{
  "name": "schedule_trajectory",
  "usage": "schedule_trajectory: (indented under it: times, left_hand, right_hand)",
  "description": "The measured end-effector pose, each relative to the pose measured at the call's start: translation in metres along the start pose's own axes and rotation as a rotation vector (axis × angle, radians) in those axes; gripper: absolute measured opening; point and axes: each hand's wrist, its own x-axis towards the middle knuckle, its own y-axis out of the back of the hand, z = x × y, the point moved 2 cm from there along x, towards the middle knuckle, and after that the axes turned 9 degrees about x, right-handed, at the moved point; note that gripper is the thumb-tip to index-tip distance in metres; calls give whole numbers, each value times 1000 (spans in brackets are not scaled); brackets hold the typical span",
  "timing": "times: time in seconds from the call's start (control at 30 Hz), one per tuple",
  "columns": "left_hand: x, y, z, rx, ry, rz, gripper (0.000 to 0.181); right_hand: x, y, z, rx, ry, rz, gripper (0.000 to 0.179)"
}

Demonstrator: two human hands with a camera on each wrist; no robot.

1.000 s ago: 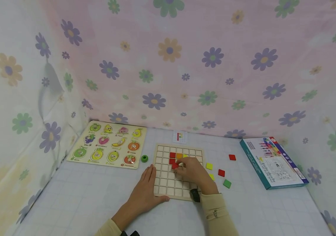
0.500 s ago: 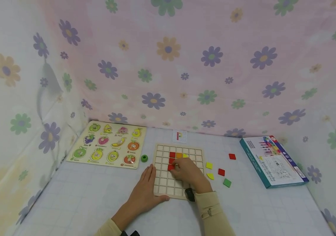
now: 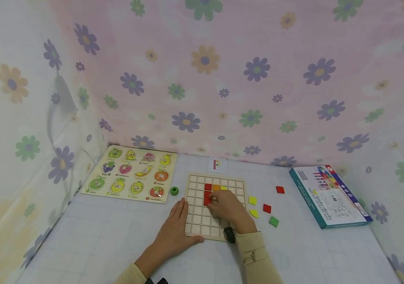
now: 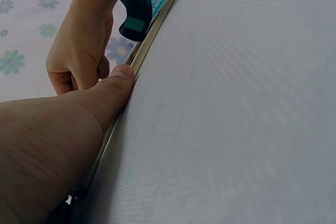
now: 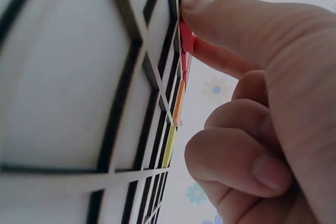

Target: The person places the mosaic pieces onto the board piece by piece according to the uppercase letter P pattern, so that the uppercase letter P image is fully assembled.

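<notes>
Surface point(image 3: 92, 236) carries gridded board point(image 3: 196, 219). Left hand point(image 3: 174, 229): fingers straight along board's left edge, thumb at near edge. Right hand point(image 3: 231, 207): thumb and index pinching lowest red tile point(image 3: 207, 202) in a grid column, other fingers curled.

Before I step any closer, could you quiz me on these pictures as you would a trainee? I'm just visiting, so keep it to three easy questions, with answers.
1. True or false: the left hand is holding the printed box.
2. Pick one. The right hand touches a tile that is: A) blue, B) red, C) purple.
3. In the head view, how many loose pieces show to the right of the grid board?

Key:
1. False; the left hand touches the grid board.
2. B.
3. Five.
</notes>
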Motion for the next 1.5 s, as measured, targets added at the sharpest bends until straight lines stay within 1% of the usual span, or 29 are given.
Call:
schedule_trajectory:
  times: [0.2,0.43,0.63,0.83,1.0,1.07,1.17,1.23,1.3,1.43,1.5]
  left_hand:
    - [0,-1,0,4,-1,6,125]
    - [0,-2,0,5,-1,10,125]
    - [1,-3,-1,17,-2,9,125]
    - [0,-3,0,15,-3,9,125]
    - [0,-2,0,10,5,7,126]
    - [0,-2,0,6,7,9,126]
    - [0,-3,0,8,5,17,126]
    - [0,-3,1,9,6,17,126]
    - [0,-3,1,11,5,19,126]
    - [-1,-3,2,9,10,14,126]
    - [-1,-3,2,7,10,13,125]
  right_hand:
    - [-1,0,-3,5,-9,-15,22]
    - [-2,0,-7,10,23,-13,22]
    - [-3,0,-6,24,35,-5,25]
    - [-4,1,-3,47,16,12,23]
    - [-6,5,4,71,-47,34,25]
    - [-7,8,8,60,-82,46,26]
    - [-10,15,16,50,-109,62,28]
    - [-14,21,22,50,-129,79,29]
    - [-19,27,30,78,-145,94,30]
    - [-31,40,49,123,-207,123,32]
    - [-37,46,59,124,-239,141,33]
